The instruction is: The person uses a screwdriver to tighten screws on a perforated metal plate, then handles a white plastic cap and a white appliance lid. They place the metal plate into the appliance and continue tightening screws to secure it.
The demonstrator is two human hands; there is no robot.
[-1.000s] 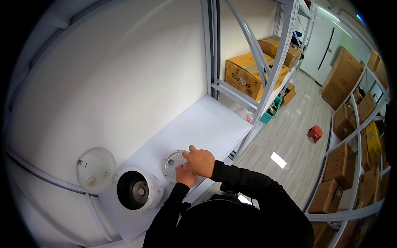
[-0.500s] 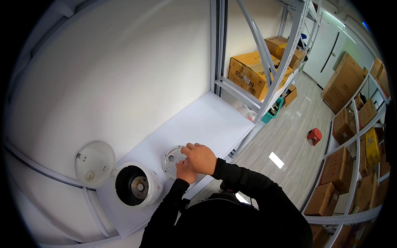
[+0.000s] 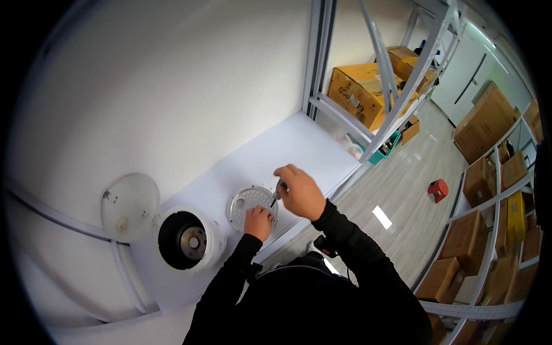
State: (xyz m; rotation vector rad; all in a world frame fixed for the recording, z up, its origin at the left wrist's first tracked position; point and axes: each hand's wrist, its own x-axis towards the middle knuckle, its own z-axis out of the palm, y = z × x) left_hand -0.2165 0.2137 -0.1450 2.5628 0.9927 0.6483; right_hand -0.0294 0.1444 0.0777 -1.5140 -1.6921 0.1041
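A round metal disc (image 3: 240,217), perforated with small holes and one larger hole, lies on the white shelf. My left hand (image 3: 258,223) is closed at the disc's near right part, its bent fingers pressed on it. Above the disc's right side, my right hand (image 3: 301,194) is wrapped around the grey handle of a screwdriver (image 3: 280,190). The thin dark shaft slants down toward the disc's right edge, close to my left fingertips; whether its tip touches cannot be told. To the left stands a white rice cooker (image 3: 214,244), its lid (image 3: 132,207) swung up and its dark interior showing a round heating plate.
A white wall rises behind the shelf (image 3: 276,149). Metal rack posts (image 3: 314,69) and a yellow cardboard box (image 3: 359,95) stand at the far right, with a teal bin (image 3: 384,154) below. On the floor sits a red stool (image 3: 438,190); racks of boxes (image 3: 460,244) line the right.
My right hand has lifted up and right, away from my left hand, bringing the screwdriver into sight. My left hand remains at the disc. The whole view has shifted slightly.
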